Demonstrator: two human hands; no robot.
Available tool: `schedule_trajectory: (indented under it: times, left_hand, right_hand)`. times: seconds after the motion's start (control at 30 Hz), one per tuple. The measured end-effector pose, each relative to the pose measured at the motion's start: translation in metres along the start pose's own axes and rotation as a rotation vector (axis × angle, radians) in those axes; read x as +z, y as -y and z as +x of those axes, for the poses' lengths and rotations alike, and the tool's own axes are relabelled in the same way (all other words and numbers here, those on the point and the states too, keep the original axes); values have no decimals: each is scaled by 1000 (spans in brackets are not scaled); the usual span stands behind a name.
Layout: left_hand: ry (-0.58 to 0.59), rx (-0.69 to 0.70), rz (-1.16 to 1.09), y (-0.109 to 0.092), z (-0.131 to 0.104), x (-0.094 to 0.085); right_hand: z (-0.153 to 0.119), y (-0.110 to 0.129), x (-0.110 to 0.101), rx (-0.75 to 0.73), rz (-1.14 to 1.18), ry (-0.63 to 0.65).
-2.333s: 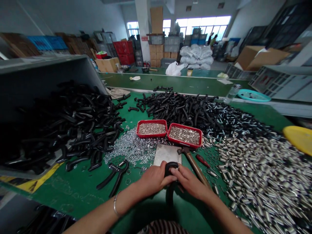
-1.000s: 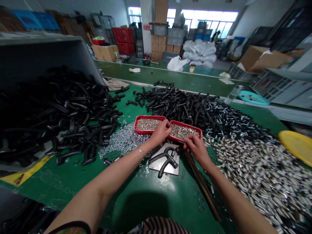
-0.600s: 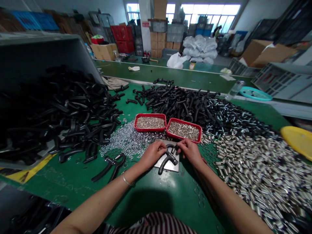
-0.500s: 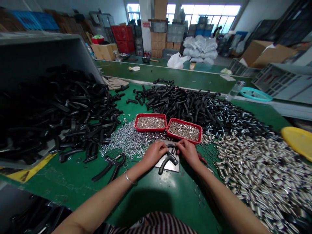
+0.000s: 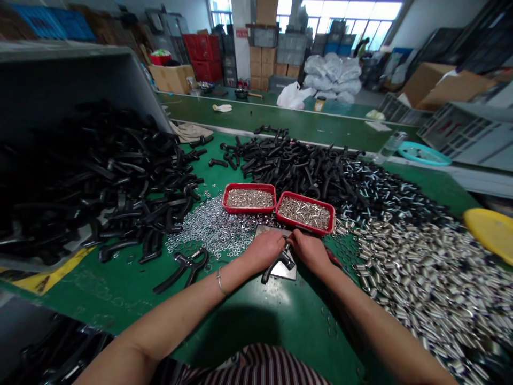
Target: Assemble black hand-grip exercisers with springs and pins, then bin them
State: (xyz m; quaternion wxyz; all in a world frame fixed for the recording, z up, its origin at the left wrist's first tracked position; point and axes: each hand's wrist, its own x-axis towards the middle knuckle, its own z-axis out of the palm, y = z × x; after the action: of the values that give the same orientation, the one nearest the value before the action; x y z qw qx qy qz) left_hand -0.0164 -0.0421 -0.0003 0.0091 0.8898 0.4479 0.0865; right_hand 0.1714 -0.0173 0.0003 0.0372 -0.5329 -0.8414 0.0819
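Note:
Both hands meet over a small metal plate [image 5: 285,271] on the green table. A curved black handle part [image 5: 272,267] lies across the plate, its upper end between the hands. My left hand [image 5: 267,249] is closed on the upper end of that part from the left. On the right, my right hand [image 5: 308,248] has its fingers pinched together beside the part's top; what they hold is too small to make out. An assembled black hand grip [image 5: 185,267] with a spring lies left of the plate.
Red trays of small pins, one on the left [image 5: 249,209] and one on the right [image 5: 306,227], stand behind the plate. Black handles [image 5: 288,166] are heaped beyond. Metal springs [image 5: 425,267] cover the right side. A grey crate [image 5: 138,80] spills black parts at left.
My left hand has moved right and now covers the upper end of the black part. My right hand has stayed close to the same place, fingers nearer the left hand.

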Motion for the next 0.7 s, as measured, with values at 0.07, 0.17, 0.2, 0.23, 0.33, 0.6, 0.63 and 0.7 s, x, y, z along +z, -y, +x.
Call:
schedule_trajectory:
  times: [0.07, 0.17, 0.2, 0.23, 0.33, 0.6, 0.63, 0.7]
  left_hand:
    - [13, 40, 19, -3, -7, -4]
    - [-19, -4, -20, -12, -27, -8]
    - [-36, -37, -47, -15, -33, -9]
    - [-48, -69, -76, -17, -40, -8]
    - [-54, -126, -151, -21, -50, -5]
    - [-97, -187, -241, -21, -50, 1]
    - [-98, -192, -249, -21, -50, 1]
    - [-92, -198, -264, -21, -50, 0]
  right_hand:
    - [-11, -4, -7, 27, -32, -19]
    - [-37, -15, -12, 132, -159, -75]
    - [-45, -19, -12, 157, -199, -62]
    - [-53, -23, -10, 169, -216, -31]
    - [-67, -34, -5, 206, -97, 35]
    - [-81, -30, -23, 78, 482, -173]
    - [-81, -29, -26, 36, 455, -174]
    - [-80, -27, -33, -34, 394, -141]
